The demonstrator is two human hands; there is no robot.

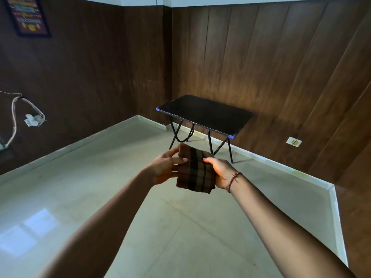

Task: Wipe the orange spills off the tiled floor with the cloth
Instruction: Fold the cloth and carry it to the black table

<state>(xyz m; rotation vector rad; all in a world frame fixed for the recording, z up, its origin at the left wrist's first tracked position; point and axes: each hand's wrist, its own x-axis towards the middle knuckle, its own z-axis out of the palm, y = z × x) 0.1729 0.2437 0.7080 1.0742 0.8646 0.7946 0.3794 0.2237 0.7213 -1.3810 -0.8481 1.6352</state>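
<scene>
A folded brown cloth (195,171) with dark checked stripes hangs in the air in front of me, held between both hands. My left hand (166,167) grips its left edge, thumb on top. My right hand (220,171), with a red thread on the wrist, grips its right edge. Below stretches the pale tiled floor (180,227). I see no orange spill on the part of the floor that shows.
A small black folding table (204,114) with blue corners stands in the far corner against dark wood-panelled walls. A white skirting (334,207) juts out at the right. Cables and a socket (33,119) hang on the left wall. A wall socket (293,141) sits low right.
</scene>
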